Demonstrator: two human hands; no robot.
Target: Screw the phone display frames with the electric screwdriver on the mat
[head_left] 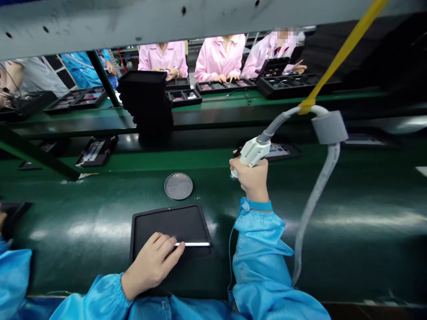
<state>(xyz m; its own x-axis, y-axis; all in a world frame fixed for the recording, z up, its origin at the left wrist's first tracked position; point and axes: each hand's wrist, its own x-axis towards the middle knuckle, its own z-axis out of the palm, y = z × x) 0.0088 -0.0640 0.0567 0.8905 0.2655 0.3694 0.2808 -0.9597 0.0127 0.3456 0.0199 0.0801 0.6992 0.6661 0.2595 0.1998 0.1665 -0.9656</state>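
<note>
Head view. Black flat tray lies at lower centre of frame on the green belt. Left hand rests palm-down on its near edge, fingers extended flat, pressing rather than gripping. Right hand, centre right and beyond the tray's far right corner, is closed around the white nozzle tool; its grey hose loops up and then down at right. Round mesh disc sits just beyond the tray, apart from both hands. Judgement: tray looks thin, stiff, light, smooth-faced and likely to slide; best held by its rim edges.
</note>
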